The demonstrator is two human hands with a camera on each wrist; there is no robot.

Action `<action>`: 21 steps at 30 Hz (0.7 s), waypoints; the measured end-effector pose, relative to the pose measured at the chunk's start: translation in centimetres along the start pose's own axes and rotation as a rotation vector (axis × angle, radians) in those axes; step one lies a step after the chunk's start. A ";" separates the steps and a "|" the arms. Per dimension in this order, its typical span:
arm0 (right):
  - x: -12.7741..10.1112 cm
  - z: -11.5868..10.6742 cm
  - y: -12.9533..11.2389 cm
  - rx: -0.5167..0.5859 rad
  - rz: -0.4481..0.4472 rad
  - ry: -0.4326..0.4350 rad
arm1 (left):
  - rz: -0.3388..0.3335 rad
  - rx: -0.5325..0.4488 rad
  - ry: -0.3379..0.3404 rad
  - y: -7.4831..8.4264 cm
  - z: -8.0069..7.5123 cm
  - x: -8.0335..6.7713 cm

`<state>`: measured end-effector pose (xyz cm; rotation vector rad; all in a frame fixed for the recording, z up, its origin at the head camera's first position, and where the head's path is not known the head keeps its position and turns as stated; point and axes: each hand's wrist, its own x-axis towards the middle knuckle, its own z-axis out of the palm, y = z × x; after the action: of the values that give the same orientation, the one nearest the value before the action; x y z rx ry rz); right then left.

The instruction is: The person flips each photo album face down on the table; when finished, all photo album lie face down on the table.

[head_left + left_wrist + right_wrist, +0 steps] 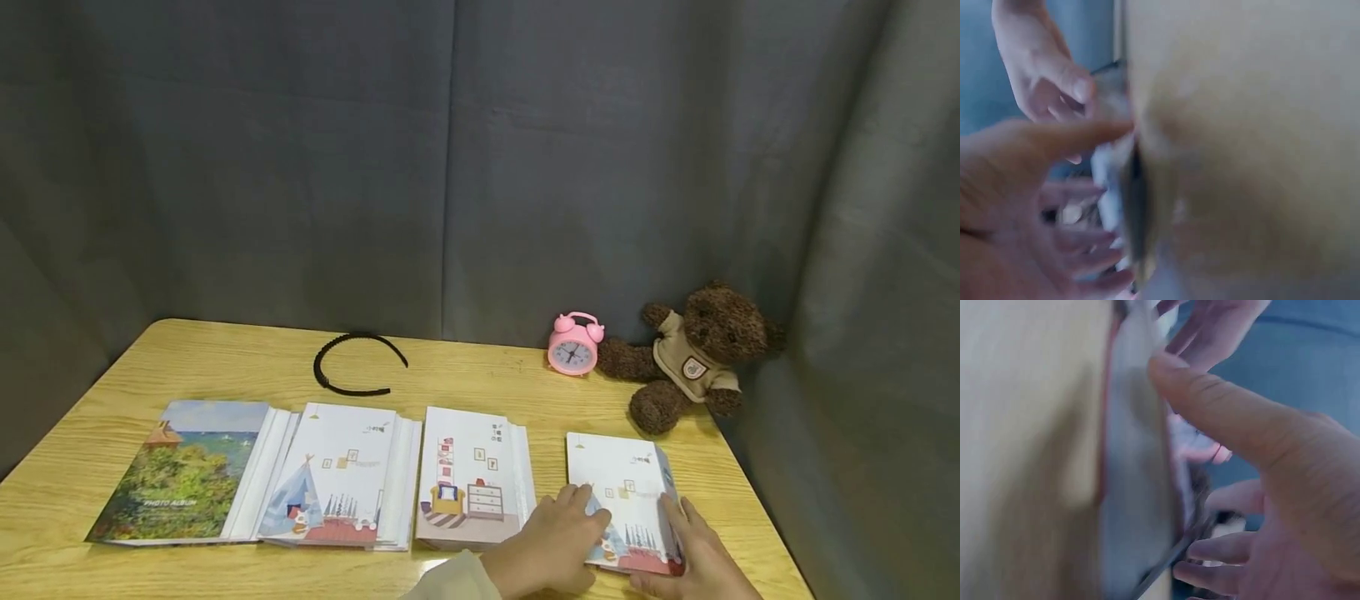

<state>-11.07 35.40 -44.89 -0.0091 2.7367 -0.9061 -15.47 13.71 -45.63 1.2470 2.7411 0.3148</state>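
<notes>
A photo album (622, 475) with a tent picture on its white cover lies at the right of the table, between both hands. My left hand (558, 537) is at its lower left, fingertips over the cover's left part. My right hand (697, 550) is at the lower right corner, fingers along the right side and thumb by the near edge. In the left wrist view the left thumb (1079, 134) reaches to the album's blurred edge. The right wrist view has the right thumb (1216, 403) against the album's edge (1138, 444), with the other fingers (1225, 547) spread.
More albums line up to the left: a landscape one (187, 467), a tent one (337, 475) and one with a yellow armchair (468, 475). Behind them lie a black headband (318, 367), a pink alarm clock (573, 350) and a brown teddy bear (720, 325). Grey curtains (300, 167) surround the table.
</notes>
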 end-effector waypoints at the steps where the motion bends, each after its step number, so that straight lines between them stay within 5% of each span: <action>1: -0.1 0.0 -0.8 -0.069 -0.002 0.017 | 0.012 0.000 -0.034 -0.5 -0.4 -0.4; 5: -0.1 0.4 -4.4 -0.137 -0.078 0.054 | -0.008 -0.036 -0.121 -2.7 -2.5 -2.9; 12: 2.5 3.3 -9.7 -0.176 -0.309 0.125 | -0.176 -0.147 0.037 -9.0 -5.5 -8.7; 17: 4.8 6.0 -11.2 -0.168 -0.429 0.090 | -0.328 -0.243 0.093 -12.3 -5.1 -11.7; 21: 6.1 8.1 -11.6 -0.148 -0.493 0.034 | -0.385 -0.303 0.054 -13.2 -4.1 -12.9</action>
<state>-15.80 20.78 -45.83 -0.7289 2.8763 -0.8130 -17.41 -5.08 -44.54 0.6321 2.7614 0.6941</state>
